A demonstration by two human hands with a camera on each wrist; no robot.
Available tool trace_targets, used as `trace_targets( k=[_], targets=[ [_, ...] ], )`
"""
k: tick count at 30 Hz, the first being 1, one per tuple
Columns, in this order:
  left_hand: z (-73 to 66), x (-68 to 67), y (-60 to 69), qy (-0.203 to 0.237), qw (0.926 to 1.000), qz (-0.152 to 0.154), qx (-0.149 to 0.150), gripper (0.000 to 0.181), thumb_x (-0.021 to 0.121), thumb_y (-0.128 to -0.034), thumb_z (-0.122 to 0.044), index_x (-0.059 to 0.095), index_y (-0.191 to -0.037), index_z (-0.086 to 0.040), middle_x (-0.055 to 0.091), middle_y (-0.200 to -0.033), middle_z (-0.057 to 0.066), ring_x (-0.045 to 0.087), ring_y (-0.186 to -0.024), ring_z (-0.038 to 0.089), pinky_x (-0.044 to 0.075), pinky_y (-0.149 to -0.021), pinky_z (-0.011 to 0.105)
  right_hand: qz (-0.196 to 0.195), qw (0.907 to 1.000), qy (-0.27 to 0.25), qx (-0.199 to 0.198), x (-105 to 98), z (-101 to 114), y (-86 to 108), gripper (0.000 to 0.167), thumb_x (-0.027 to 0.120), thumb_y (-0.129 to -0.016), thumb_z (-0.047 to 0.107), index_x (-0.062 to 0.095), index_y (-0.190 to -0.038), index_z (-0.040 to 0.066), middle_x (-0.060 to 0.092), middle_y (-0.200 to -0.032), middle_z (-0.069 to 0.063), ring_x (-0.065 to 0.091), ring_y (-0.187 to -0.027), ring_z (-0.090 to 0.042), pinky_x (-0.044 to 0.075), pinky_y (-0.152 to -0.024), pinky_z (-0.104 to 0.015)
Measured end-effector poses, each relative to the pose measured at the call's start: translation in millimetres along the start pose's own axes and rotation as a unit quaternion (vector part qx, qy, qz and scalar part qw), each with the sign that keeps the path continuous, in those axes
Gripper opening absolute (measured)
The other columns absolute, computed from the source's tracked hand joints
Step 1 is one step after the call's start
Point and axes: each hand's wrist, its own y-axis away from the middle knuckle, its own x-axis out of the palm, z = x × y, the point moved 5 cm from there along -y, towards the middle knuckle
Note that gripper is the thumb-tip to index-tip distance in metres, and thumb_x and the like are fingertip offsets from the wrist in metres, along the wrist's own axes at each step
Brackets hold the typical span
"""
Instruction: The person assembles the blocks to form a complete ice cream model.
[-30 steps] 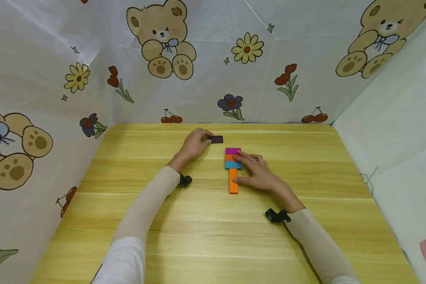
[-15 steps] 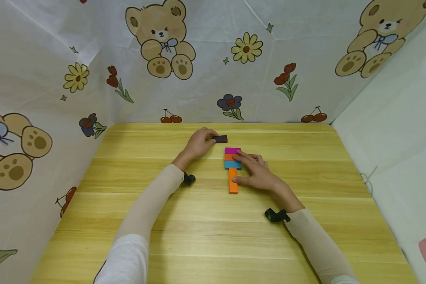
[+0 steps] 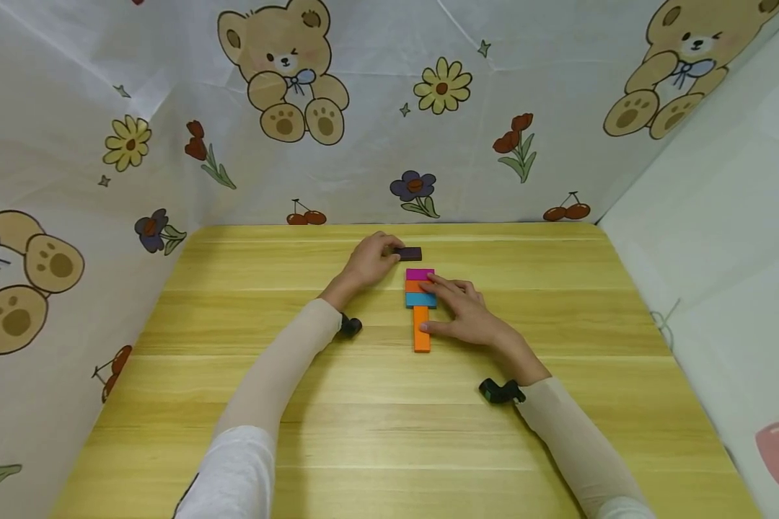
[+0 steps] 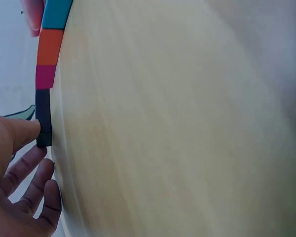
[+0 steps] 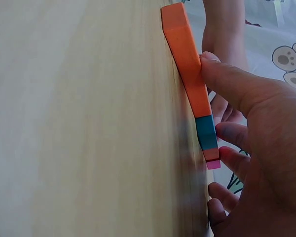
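My left hand (image 3: 375, 258) pinches the left end of a dark purple, nearly black block (image 3: 410, 254) between thumb and index finger. That block lies flat, a short gap behind a magenta block (image 3: 420, 274). In front of the magenta one lie an orange crosswise block (image 3: 412, 286) and a blue block (image 3: 420, 300), touching in a row. A second orange block (image 3: 421, 335) runs lengthwise from the blue block toward me. My right hand (image 3: 464, 315) is spread along the right side, its thumb (image 5: 227, 76) touching the lengthwise orange block and its fingertips on the crosswise blocks.
All the blocks lie on a wooden table (image 3: 363, 432). A white cloth (image 3: 376, 43) printed with bears and flowers hangs behind it and at the left. A plain white wall (image 3: 720, 238) borders the right side, with a thin cord (image 3: 667, 330) beside the table edge.
My left hand has slid the dark block to the right, nearer the line of the other blocks. My right hand keeps its place on the row. The head view has shifted slightly.
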Motion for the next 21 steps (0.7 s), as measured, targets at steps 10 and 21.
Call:
trace_targets(
  k=[10, 21],
  targets=[
    [-6.5, 5.2, -4.4, -0.010, 0.9999, 0.008, 0.000, 0.029, 0.065, -0.1092, -0.021, 0.072, -0.137, -0.017, 0.068, -0.132, 0.005, 0.066, -0.117, 0.026, 0.054, -0.107, 0.045, 0.000, 1.0000, 0.002, -0.002, 0.9, 0.3, -1.7, 0.087, 0.079, -0.094, 0.058, 0.040, -0.168, 0.033, 0.022, -0.182, 0.004, 0.022, -0.156, -0.040, 0.018, -0.122, -0.068],
    [-13.7, 10.7, -9.2, 0.001, 0.9998, 0.018, 0.010, 0.027, 0.065, -0.1089, -0.020, 0.073, -0.135, -0.016, 0.068, -0.133, 0.006, 0.067, -0.119, 0.027, 0.054, -0.109, 0.046, 0.002, 1.0000, -0.004, 0.000, -0.8, 1.6, -0.3, 0.086, 0.078, -0.095, 0.056, 0.041, -0.168, 0.031, 0.023, -0.182, 0.004, 0.022, -0.156, -0.040, 0.018, -0.122, -0.068]
  ],
)
